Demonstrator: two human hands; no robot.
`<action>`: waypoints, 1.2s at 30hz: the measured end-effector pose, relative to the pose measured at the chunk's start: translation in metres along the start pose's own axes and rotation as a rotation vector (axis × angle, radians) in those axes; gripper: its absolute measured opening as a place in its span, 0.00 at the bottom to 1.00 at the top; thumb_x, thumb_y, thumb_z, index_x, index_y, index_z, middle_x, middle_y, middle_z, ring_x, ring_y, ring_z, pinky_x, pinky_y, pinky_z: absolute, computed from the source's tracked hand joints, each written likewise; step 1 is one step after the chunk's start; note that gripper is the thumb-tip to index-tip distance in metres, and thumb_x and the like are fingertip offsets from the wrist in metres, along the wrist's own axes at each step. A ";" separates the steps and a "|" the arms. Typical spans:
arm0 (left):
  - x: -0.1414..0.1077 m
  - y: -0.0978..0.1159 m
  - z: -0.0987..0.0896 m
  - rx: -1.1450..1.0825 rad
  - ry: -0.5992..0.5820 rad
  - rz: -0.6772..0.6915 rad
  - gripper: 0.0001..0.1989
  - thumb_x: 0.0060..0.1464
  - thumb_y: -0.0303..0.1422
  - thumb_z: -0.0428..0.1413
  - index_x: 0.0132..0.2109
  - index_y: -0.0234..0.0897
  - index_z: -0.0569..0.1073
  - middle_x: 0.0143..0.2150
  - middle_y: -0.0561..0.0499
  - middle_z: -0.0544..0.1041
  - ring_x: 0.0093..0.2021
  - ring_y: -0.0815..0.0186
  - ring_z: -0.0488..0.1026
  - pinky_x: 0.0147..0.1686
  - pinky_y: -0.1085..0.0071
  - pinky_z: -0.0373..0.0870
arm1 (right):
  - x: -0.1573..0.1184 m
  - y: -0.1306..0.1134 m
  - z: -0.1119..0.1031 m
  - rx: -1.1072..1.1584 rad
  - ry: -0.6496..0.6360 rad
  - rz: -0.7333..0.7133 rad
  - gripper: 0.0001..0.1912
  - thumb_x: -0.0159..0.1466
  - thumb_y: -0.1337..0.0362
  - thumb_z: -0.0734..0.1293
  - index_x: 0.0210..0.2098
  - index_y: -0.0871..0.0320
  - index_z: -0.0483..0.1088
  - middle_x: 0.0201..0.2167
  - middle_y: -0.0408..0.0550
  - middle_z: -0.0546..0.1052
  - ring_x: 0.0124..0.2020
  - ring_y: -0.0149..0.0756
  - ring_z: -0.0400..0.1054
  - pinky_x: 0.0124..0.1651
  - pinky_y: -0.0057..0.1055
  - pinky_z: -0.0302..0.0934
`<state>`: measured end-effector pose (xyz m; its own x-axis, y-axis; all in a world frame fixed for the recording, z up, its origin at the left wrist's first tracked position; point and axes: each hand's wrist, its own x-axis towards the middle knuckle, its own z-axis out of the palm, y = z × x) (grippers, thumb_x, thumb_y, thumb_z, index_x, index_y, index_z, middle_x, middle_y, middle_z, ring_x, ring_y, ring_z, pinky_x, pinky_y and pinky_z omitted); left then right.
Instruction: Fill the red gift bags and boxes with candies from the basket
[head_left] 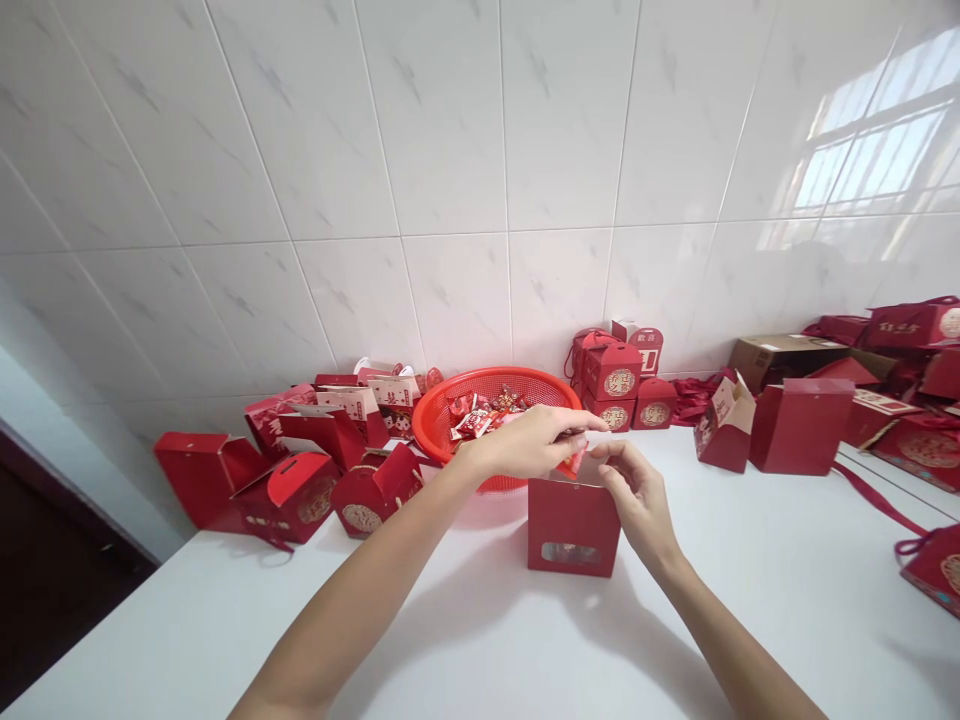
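A dark red box [574, 525] with a small clear window stands upright on the white table, its top open. My left hand [532, 440] is over the back left of the box opening, fingers bent together round something red, too small to name. At the right rim of the box is my right hand [634, 490], its thumb and fingers bent towards the opening; whether they grip the rim or a flap cannot be made out. Behind my left hand sits a red plastic basket [429, 412] holding wrapped sweets [474, 420].
Several red gift boxes [307, 490] crowd the left of the white table [450, 640]. Stacked boxes [613, 372] stand right of the basket. More boxes [802, 428], a cardboard box [780, 358] and ribbons line the right. A tiled wall rises behind.
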<state>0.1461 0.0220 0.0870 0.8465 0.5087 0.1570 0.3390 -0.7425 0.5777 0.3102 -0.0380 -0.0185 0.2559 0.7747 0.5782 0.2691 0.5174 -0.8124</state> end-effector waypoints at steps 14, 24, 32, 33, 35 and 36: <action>0.004 -0.010 0.014 -0.217 0.092 0.092 0.17 0.59 0.30 0.60 0.55 0.37 0.75 0.50 0.44 0.79 0.51 0.60 0.76 0.51 0.65 0.72 | 0.000 0.001 0.001 0.047 -0.029 -0.010 0.06 0.62 0.61 0.63 0.33 0.55 0.70 0.31 0.44 0.75 0.33 0.37 0.69 0.39 0.33 0.65; -0.015 -0.016 0.011 -0.225 0.347 0.127 0.11 0.62 0.35 0.57 0.48 0.37 0.78 0.50 0.46 0.78 0.50 0.61 0.75 0.51 0.66 0.72 | -0.002 0.002 0.001 -0.020 0.012 -0.016 0.07 0.63 0.60 0.63 0.33 0.55 0.70 0.32 0.45 0.76 0.34 0.38 0.70 0.39 0.33 0.65; -0.043 -0.028 0.010 -0.168 0.305 -0.060 0.25 0.53 0.35 0.64 0.59 0.42 0.73 0.56 0.46 0.76 0.59 0.56 0.71 0.60 0.61 0.65 | -0.007 0.010 0.004 -0.007 0.008 -0.099 0.21 0.66 0.52 0.66 0.54 0.54 0.62 0.41 0.50 0.75 0.35 0.37 0.70 0.35 0.32 0.66; -0.044 -0.028 0.010 -0.155 0.288 -0.083 0.24 0.54 0.34 0.63 0.58 0.42 0.73 0.56 0.47 0.77 0.59 0.56 0.71 0.60 0.61 0.65 | -0.006 0.010 0.002 0.014 -0.022 -0.106 0.24 0.65 0.52 0.66 0.57 0.54 0.60 0.43 0.51 0.76 0.36 0.38 0.71 0.36 0.33 0.67; -0.044 -0.029 0.010 -0.137 0.272 -0.103 0.20 0.55 0.31 0.61 0.55 0.41 0.76 0.56 0.48 0.77 0.57 0.57 0.72 0.59 0.62 0.65 | -0.002 0.010 -0.004 0.014 -0.101 -0.130 0.26 0.65 0.53 0.67 0.59 0.53 0.59 0.44 0.51 0.76 0.40 0.40 0.72 0.40 0.34 0.67; -0.043 -0.029 0.010 -0.131 0.272 -0.100 0.18 0.56 0.31 0.60 0.54 0.40 0.77 0.56 0.48 0.78 0.57 0.57 0.73 0.58 0.63 0.66 | 0.001 0.010 -0.008 -0.013 -0.156 -0.145 0.24 0.65 0.53 0.67 0.57 0.53 0.62 0.44 0.51 0.77 0.40 0.40 0.72 0.41 0.35 0.67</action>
<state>0.1037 0.0173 0.0554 0.6647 0.6875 0.2925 0.3444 -0.6294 0.6966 0.3202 -0.0355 -0.0253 0.0666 0.7398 0.6695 0.3046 0.6239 -0.7197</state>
